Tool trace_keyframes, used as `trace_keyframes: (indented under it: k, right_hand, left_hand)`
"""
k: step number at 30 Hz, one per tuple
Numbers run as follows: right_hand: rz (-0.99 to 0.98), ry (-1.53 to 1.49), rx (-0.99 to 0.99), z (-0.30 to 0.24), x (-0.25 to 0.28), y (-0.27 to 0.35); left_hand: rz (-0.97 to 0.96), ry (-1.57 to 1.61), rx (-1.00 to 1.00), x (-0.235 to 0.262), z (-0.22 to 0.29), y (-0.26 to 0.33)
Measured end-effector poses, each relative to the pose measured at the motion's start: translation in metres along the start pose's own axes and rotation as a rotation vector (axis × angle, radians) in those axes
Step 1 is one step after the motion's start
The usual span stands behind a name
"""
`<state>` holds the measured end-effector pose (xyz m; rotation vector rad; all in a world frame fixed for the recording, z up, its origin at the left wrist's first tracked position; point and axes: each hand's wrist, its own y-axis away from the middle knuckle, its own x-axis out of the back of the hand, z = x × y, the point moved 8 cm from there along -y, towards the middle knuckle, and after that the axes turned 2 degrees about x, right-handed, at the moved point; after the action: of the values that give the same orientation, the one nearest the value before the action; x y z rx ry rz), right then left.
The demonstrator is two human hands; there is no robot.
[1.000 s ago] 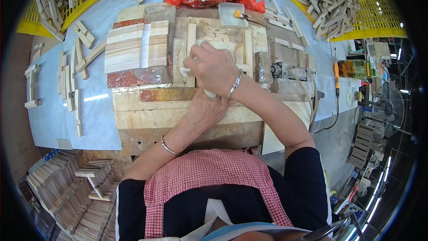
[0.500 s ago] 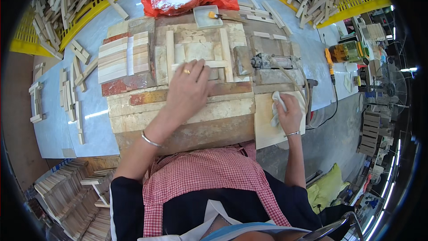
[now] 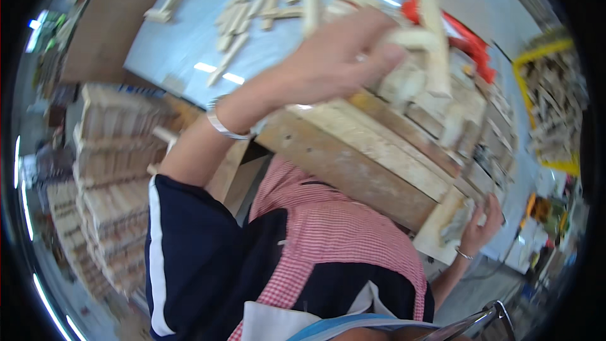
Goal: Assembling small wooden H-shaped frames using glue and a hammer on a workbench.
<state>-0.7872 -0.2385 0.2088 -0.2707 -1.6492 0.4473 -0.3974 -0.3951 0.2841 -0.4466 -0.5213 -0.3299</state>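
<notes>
A: Wood everywhere, view tilted. Nearest, right hand (image 3: 476, 230) at the near right corner of the plank bench (image 3: 353, 158), fingers curled on a pale rag or block (image 3: 456, 222); can't tell which.

B: Left hand (image 3: 328, 63)?

A: Farther in, over the bench top, fingers closed on 1 pale wood strip (image 3: 432, 25), raised upright.

B: Risks?

A: Blurred view; strip's long end could knock loose pieces (image 3: 265, 3) on the blue table (image 3: 183, 44), or slip the grip.

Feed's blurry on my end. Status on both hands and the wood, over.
Left hand raised, gripping a pale wooden strip. Right hand on a crumpled cloth at the wooden bench corner. Nothing blocking either hand.
</notes>
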Motion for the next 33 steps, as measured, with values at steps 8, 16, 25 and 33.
trace_keyframes:
  k: [8, 16, 25, 33]
  right_hand:
    - [-0.121, -0.087, 0.075, -0.036, -0.025, -0.055]
    - [-0.123, -0.114, 0.390, -0.125, -0.038, -0.122]
    - [0.007, -0.470, 0.638, -0.269, -0.088, -0.187]
    - [0.070, -0.334, 0.840, -0.354, -0.140, -0.187]
  left_hand:
    - [0.564, -0.591, 0.872, 0.198, -0.106, 0.349]
    - [0.444, -0.817, 1.091, 0.175, -0.184, 0.503]
    - [0.390, -0.579, 1.292, 0.175, -0.230, 0.564]
    - [0.449, -0.731, 1.002, 0.172, -0.237, 0.564]
